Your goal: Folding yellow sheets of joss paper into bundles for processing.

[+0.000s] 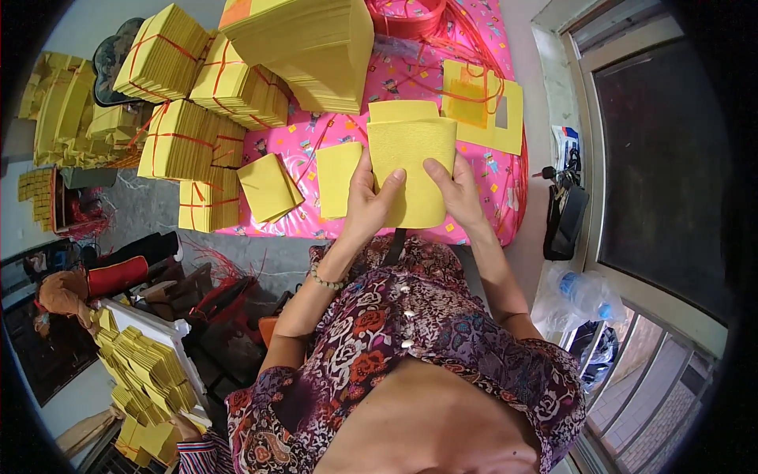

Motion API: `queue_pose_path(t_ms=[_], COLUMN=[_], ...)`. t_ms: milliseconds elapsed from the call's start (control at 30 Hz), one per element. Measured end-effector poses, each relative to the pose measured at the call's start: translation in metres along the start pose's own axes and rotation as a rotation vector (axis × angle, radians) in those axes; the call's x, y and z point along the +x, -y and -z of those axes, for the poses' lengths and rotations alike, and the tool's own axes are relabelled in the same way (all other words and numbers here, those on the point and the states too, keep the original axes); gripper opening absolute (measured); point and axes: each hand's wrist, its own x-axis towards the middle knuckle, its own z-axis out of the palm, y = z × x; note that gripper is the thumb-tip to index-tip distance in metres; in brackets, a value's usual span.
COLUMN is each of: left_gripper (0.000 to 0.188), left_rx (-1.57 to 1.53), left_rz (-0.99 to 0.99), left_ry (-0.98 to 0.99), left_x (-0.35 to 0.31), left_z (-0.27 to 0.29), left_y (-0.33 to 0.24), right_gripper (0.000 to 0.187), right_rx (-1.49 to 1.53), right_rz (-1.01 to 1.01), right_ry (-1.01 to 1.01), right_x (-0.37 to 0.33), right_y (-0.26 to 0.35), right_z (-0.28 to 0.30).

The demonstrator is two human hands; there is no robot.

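Between my two hands is a yellow paper sheet or thin stack (412, 178) with a textured face, held above the near edge of the table. My left hand (373, 193) grips its left side, thumb on top and fingers behind. On the opposite side my right hand (459, 189) grips it the same way. Another yellow piece (403, 110) shows past its far edge; whether it is held too I cannot tell. To the left lie a flat yellow sheet (338, 182) and a small yellow stack (268, 188).
Several yellow bundles (166, 59) tied with red strips stand at the table's left. A tall yellow stack (332, 59) rises behind. Red strips (466, 31) and a yellow card (509, 118) lie on the pink tablecloth (304, 130). Keys (562, 175) and a bottle (583, 292) rest by the window. A person's hand (187, 428) shows lower left.
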Motion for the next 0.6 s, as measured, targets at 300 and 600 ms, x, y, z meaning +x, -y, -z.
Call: queue_pose_path(t_ms=[300,600], left_gripper=[0.037,0.039], left_rx=[0.080,0.054], left_rz=[-0.060,-0.032], left_ry=[-0.003,-0.011], left_x=[-0.0018,-0.0032], left_z=[-0.0036,-0.0046], left_y=[0.0011,0.0026], right_gripper=[0.034,0.031], right_rx=[0.033,0.020], right_rz=[-0.009,0.017], right_ry=[-0.034,-0.040], right_x=[-0.0043,-0.0046], right_y=[-0.0007,0.0024], right_z=[-0.0021,-0.0050])
